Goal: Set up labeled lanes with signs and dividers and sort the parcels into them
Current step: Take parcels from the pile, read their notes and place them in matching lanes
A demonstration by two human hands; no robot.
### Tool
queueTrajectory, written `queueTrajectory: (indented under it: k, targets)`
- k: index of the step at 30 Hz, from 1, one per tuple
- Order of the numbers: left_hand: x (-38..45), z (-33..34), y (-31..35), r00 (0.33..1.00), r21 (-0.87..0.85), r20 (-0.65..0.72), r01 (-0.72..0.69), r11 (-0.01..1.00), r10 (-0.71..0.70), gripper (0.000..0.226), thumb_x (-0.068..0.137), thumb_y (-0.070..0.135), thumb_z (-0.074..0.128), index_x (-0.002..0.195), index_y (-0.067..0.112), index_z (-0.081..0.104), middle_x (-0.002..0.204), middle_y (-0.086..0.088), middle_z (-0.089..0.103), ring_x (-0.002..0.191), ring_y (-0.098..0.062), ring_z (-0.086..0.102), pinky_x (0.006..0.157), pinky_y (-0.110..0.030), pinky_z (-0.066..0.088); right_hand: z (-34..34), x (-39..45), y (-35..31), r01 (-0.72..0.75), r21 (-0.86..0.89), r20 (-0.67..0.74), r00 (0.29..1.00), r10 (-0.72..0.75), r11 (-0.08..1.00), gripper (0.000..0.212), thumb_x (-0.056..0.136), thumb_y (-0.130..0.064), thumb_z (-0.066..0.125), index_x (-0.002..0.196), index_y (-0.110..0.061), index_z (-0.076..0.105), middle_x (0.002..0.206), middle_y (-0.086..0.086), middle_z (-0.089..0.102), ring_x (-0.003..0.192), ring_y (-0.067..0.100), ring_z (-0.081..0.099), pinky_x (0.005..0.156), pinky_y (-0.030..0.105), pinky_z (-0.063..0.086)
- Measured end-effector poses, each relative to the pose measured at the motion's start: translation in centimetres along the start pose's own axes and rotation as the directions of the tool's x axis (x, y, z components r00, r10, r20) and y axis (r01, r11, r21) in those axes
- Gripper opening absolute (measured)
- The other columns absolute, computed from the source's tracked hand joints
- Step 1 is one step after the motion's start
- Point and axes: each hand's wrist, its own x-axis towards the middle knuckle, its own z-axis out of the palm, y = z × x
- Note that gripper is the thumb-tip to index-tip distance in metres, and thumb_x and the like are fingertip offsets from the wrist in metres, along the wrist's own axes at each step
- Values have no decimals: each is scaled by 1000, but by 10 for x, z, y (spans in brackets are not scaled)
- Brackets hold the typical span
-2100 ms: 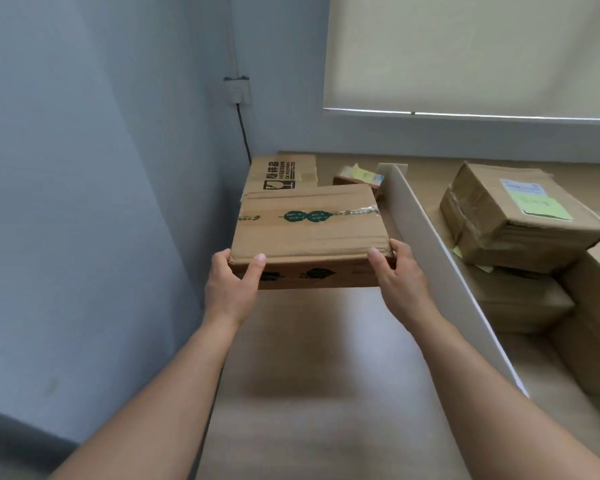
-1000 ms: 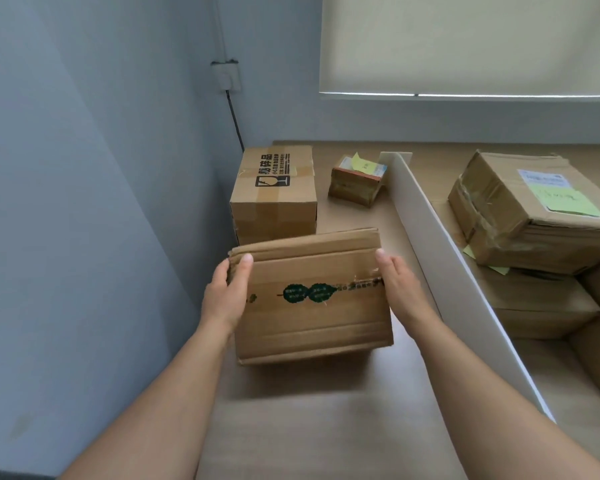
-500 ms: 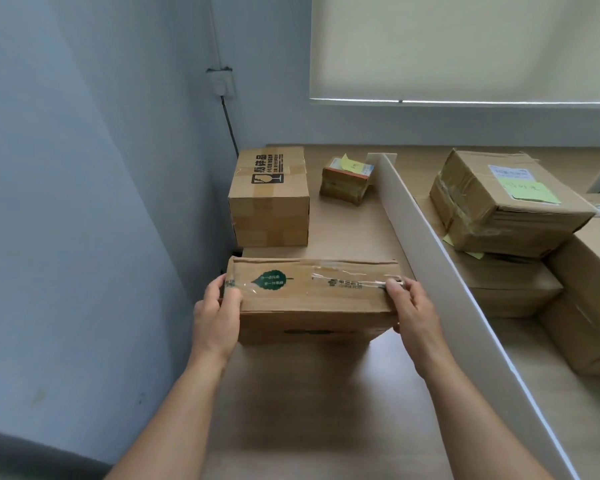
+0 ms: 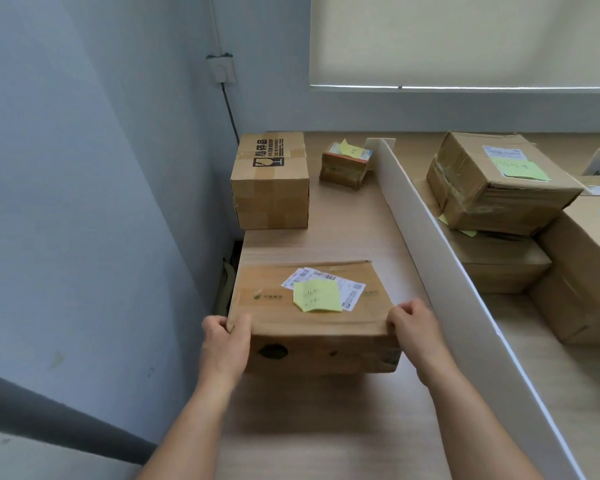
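Wooden tabletop [image 4: 326, 427] against blue wall; my left hand [image 4: 224, 344] and right hand [image 4: 418, 332] grip one flat brown cardboard parcel [image 4: 312, 327] lower centre, left of white divider board [image 4: 440, 258]. Two more boxes upper left.

Left hand [image 4: 224, 344]: fingers curled, gripping near left corner of parcel [image 4: 312, 306].
Right hand [image 4: 417, 332]: curled, gripping near right corner.
Forearms: extended forward.

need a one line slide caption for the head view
Both hands, left and right, grip a labeled cardboard parcel in the lane left of the white divider.
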Motion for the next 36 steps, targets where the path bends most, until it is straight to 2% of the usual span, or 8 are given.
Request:
queueTrajectory:
  k: [11, 17, 23, 26, 28, 31, 34, 36]
  targets:
    - [-3, 11, -31, 993, 38, 22, 116, 992, -117, 26, 90, 18, 49, 113, 9, 41, 105, -9, 52, 92, -24, 48, 74, -30, 34, 12, -6, 27, -72, -79, 38, 996, 75, 994, 17, 89, -15, 49, 105, -10, 52, 101, 5, 59, 83, 20, 53, 61, 28, 40]
    - [14, 5, -17, 1000, 169, -9, 29, 985, -27, 55, 94, 20, 50, 144, 11, 29, 147, -14, 30, 129, -31, 38, 104, -38, 32, 11, -3, 30, -202, -142, -18, 979, 202, 969, 72, 79, -68, 45, 128, -16, 37, 89, 5, 65, 67, 23, 67, 78, 45, 55]
    - [12, 13, -17, 988, 206, -64, 153, 967, -142, 79, 88, 45, 56, 145, 8, 18, 144, -21, 29, 126, -38, 38, 100, -46, 40, 7, 9, 24, -79, -274, -15, 997, 78, 959, 67, 91, -55, 41, 148, -24, 23, 145, 14, 37, 129, 32, 41, 103, 42, 34]
    - [10, 18, -20, 985, 94, 12, 173, 980, -175, 85, 84, 49, 59, 147, 19, 10, 144, -13, 37, 122, -36, 46, 89, -49, 51, 10, 18, 17, -23, -326, 43, 998, 39, 945, 53, 90, -56, 39, 136, -29, 43, 134, 11, 47, 120, 29, 48, 100, 40, 38]
    - [12, 18, -19, 986, -7, 44, 162, 987, -162, 94, 80, 50, 61, 149, 27, 0, 146, -7, 38, 126, -31, 45, 97, -50, 46, 9, 23, 15, -46, -409, -4, 999, 49, 912, 49, 87, -63, 35, 99, -22, 60, 109, 9, 58, 100, 28, 56, 87, 38, 46]
    - [15, 13, -13, 983, -189, 124, 160, 969, -138, 107, 67, 57, 61, 148, 31, -3, 140, 1, 49, 126, -21, 47, 106, -47, 38, 3, 21, 12, -69, -499, -37, 998, 58, 864, 58, 91, -64, 28, 62, -17, 49, 73, 4, 54, 73, 24, 53, 67, 33, 42]
    - [13, 11, -9, 979, -140, 180, 124, 982, -98, 73, 90, 41, 56, 148, 17, 20, 141, -3, 44, 128, -21, 43, 108, -46, 36, 7, 15, 8, -28, -471, -8, 1000, 27, 882, 52, 93, -57, 33, 63, -16, 45, 68, 1, 51, 64, 19, 47, 58, 31, 34]
    - [12, 15, -11, 971, -29, 208, 123, 992, -114, 60, 93, 39, 53, 144, 15, 34, 137, -4, 48, 123, -22, 48, 105, -44, 39, 13, 12, 4, 28, -412, 76, 997, 4, 911, 44, 93, -54, 37, 85, -15, 57, 89, 4, 61, 77, 18, 55, 66, 32, 39]
